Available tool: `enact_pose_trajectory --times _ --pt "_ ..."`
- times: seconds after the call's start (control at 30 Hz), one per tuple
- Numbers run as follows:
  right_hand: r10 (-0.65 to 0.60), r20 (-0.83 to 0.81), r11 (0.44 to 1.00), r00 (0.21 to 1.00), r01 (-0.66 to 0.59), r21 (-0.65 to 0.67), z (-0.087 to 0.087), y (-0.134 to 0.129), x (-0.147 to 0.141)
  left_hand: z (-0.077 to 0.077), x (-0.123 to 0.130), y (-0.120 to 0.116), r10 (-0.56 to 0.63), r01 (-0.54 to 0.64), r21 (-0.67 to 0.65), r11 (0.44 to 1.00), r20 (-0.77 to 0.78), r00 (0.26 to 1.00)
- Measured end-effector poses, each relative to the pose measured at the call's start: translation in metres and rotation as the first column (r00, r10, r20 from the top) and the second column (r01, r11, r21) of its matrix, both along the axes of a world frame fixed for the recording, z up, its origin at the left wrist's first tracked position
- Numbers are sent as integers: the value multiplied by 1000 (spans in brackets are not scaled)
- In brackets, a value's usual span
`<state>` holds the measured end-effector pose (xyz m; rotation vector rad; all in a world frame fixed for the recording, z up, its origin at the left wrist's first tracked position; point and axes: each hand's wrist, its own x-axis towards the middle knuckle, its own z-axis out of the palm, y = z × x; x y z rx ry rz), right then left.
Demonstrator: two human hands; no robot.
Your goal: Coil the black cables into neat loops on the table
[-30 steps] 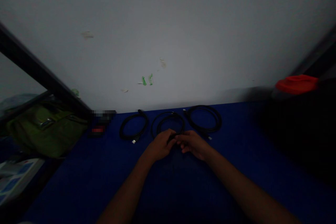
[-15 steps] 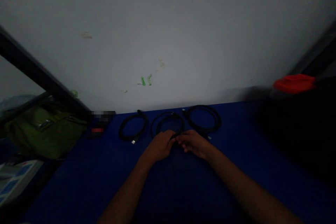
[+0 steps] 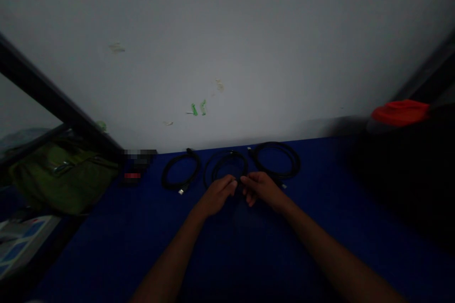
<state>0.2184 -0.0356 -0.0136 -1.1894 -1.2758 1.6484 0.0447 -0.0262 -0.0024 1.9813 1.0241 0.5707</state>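
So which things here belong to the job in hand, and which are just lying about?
Job, it seems:
- middle cable, between left hand and right hand
- left cable and right cable, probably

Lying about, likely:
- green bag
- red-topped thing

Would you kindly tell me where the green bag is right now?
In the head view, the green bag is on the person's left, just beyond the left edge of the blue table, below the slanting dark post.

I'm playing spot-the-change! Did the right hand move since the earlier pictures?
Yes, the right hand moved slightly toward the wall, judged against the coiled cable on the right.
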Motion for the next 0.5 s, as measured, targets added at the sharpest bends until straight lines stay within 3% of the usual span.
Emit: enact_pose_trajectory --times 0.2,0.37,0.5 --pt "-38 175 977 984 0 214 2 -3 -3 -8 2 5 57 -29 -159 987 175 983" --pt "-33 222 965 975 -26 260 6 -6 -3 -9 0 8 33 23 -276 961 198 980" --pt "-46 248 957 968 -29 288 7 -7 -3 -7 -1 8 14 47 -288 957 204 979"
